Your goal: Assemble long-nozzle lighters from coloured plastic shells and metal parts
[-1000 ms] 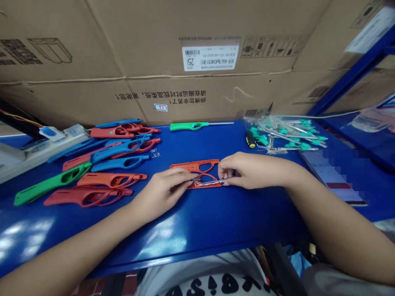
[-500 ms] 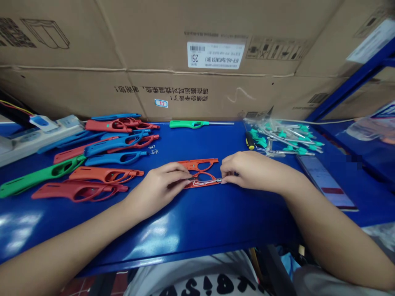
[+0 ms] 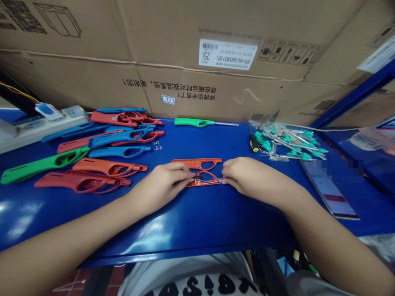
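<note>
Two orange lighter shell halves lie side by side on the blue table (image 3: 191, 218): a far half (image 3: 197, 163) and a near half (image 3: 205, 180). My left hand (image 3: 165, 183) pinches the near half's left end, fingers closed on it. My right hand (image 3: 245, 174) pinches a thin metal tube with white wire (image 3: 210, 181) that lies along the near half, at its right end. Both hands rest on the table.
A pile of red, blue and green lighter shells (image 3: 101, 152) lies at the left. A finished green lighter (image 3: 200, 122) sits at the back. Green-tipped metal tubes in plastic (image 3: 286, 139), a screwdriver (image 3: 254, 144) and a phone (image 3: 330, 189) are at the right. Cardboard boxes (image 3: 197, 61) wall the back.
My hands have stayed on the near orange half, with small finger shifts at the tube. The camera view has drifted slightly.
</note>
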Demonstrator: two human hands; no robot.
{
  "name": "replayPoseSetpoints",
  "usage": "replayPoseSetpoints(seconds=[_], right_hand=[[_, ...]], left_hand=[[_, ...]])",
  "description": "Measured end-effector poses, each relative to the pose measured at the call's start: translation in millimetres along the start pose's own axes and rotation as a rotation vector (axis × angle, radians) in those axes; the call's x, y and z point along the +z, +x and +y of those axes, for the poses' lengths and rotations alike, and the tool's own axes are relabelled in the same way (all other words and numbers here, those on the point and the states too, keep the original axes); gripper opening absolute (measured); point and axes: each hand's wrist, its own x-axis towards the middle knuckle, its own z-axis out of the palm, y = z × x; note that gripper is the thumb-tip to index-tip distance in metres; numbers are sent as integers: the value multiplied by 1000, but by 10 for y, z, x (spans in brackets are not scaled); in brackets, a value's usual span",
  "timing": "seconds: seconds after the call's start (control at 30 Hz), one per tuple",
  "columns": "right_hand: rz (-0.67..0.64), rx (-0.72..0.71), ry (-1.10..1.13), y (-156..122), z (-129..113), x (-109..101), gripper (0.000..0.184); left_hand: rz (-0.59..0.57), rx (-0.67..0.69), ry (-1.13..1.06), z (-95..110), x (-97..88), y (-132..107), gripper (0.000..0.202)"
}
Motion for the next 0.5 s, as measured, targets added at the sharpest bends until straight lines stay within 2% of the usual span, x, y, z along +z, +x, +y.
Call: replayPoseSetpoints(seconds=[0.17,0.3,0.5], right_hand=[[58,-47,161,-29,13,-8,10],[101,-75,206,-12,6,42,16],[103,-149,259,74,-24,107,8]], left_hand=[[-2,-5,18,13,-1,-16,19],[-1,-15,30,16,4,-38,19],[10,2,50,4,17,-36,20]])
